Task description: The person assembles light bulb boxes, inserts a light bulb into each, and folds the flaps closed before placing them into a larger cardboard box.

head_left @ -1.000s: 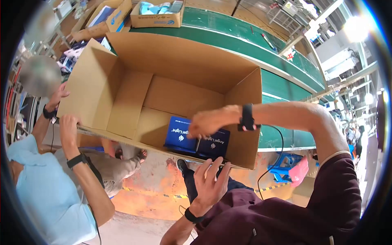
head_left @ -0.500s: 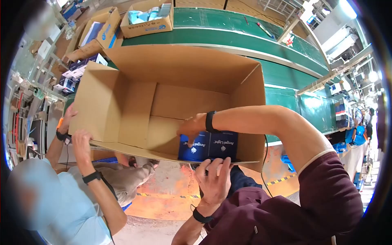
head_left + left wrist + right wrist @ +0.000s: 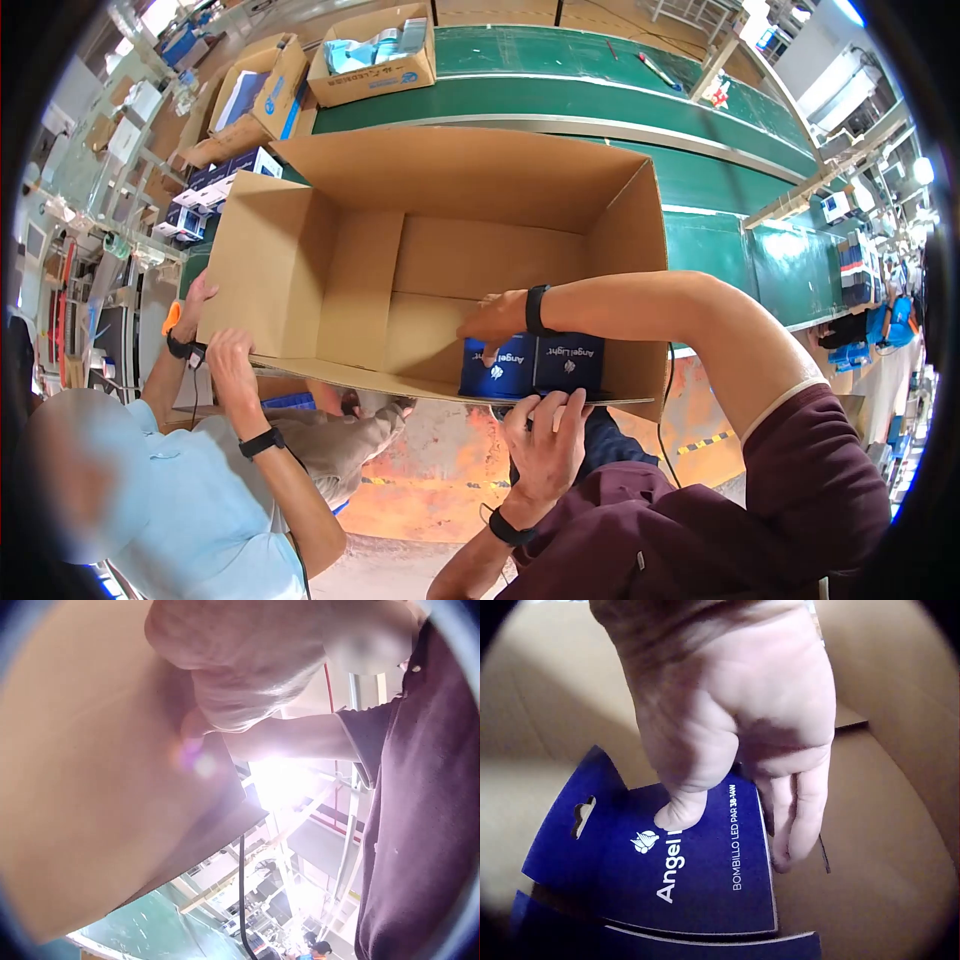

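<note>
A large open cardboard carton (image 3: 450, 180) is tilted toward me, with two blue LED bulb boxes (image 3: 510, 375) marked Angel Light side by side in its near right corner. My right hand (image 3: 495, 315) reaches inside and holds the left bulb box. In the right wrist view, my thumb presses the printed face of that box (image 3: 712, 892), with my fingers along its side. The second box's edge (image 3: 705, 946) shows below it. My left hand (image 3: 545, 445) grips the carton's near rim, fingers over the edge; the left wrist view shows this hand (image 3: 247, 660) against the outer wall.
Another person's hands (image 3: 235, 365) hold the carton's left end. Behind it runs a green work surface (image 3: 720, 250). An open carton of light blue items (image 3: 375, 65) stands at the back left, near stacked small boxes (image 3: 215, 185). A black cable hangs from my right wrist.
My right hand has moved from above the bulb boxes onto the left one, which now sits squarely beside the other. My left hand stays on the rim. The head view has shifted.
</note>
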Available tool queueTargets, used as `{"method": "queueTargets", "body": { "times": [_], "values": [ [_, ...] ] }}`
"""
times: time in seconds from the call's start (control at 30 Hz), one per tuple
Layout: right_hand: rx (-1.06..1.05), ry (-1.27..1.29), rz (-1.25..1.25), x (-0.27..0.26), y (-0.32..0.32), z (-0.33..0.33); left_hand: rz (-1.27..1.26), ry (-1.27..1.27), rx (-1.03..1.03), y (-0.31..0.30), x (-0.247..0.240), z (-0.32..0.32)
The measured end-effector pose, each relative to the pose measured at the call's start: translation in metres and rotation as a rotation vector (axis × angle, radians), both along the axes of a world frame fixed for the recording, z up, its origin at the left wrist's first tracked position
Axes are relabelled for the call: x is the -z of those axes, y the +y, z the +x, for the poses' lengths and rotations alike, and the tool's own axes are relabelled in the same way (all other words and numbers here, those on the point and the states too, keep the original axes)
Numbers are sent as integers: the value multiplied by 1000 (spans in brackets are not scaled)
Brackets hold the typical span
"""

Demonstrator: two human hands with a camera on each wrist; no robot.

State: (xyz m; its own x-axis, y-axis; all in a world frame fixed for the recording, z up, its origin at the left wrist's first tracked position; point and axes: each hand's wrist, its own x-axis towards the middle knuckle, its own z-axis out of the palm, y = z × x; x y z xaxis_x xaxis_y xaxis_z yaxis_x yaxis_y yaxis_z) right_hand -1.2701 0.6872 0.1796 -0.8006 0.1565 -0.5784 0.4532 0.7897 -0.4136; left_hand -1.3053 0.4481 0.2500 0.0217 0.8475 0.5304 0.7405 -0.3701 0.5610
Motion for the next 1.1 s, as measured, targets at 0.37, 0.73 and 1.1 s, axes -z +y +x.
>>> {"method": "queueTargets", "body": {
  "times": [0.37,0.73,1.1],
  "values": [
    [197,-90,244,2,-23,8,-37,33,43,4,-5,-3],
    [84,-48,129,20,-11,18,-37,60,35,5,-7,-6],
    [94,-142,78,9,-6,18,-27,66,34,6,-6,-6]
  ]
}}
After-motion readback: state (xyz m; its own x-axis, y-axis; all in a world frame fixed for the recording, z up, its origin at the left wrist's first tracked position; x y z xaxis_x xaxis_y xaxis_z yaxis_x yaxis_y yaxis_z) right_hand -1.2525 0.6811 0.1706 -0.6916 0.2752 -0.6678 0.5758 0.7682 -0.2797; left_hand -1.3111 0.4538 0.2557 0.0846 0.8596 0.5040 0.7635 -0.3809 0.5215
